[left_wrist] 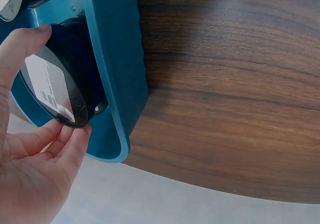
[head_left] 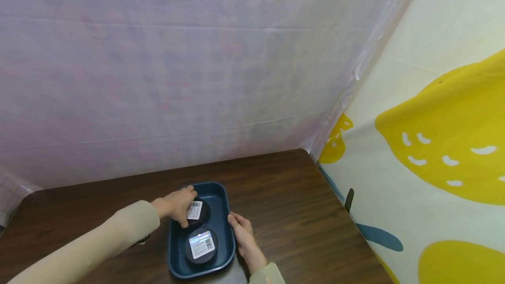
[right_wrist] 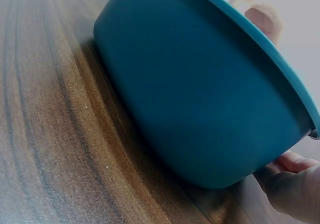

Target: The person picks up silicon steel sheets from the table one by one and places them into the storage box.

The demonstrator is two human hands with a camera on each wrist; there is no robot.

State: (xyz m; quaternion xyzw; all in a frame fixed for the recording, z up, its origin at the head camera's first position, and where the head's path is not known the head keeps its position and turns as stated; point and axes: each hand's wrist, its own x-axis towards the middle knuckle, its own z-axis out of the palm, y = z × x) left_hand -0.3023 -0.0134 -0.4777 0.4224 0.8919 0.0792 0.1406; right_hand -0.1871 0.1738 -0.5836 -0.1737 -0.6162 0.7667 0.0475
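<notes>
A blue rectangular tray [head_left: 222,207] with raised walls holds two round black containers with white barcode labels. My left hand [head_left: 179,204] reaches over the tray's left side and pinches the far black container [head_left: 204,212] by its edge. In the left wrist view, thumb and fingertips lie on opposite sides of that container [left_wrist: 77,91], which looks tilted. The near black container [head_left: 190,256] sits label up and untouched by either hand. At the tray's right side, my right hand [head_left: 244,238] grips the wall. The right wrist view shows its fingers [right_wrist: 295,191] at the lower edge of the tray.
The tray stands on a dark wood-grain table [head_left: 292,214] with rounded corners. A pale curtain [head_left: 177,78] hangs behind the table's far edge. Along the right side hangs a white cloth [head_left: 394,187] printed with yellow fruit. Something small and dark [head_left: 143,240] shows beneath the left sleeve.
</notes>
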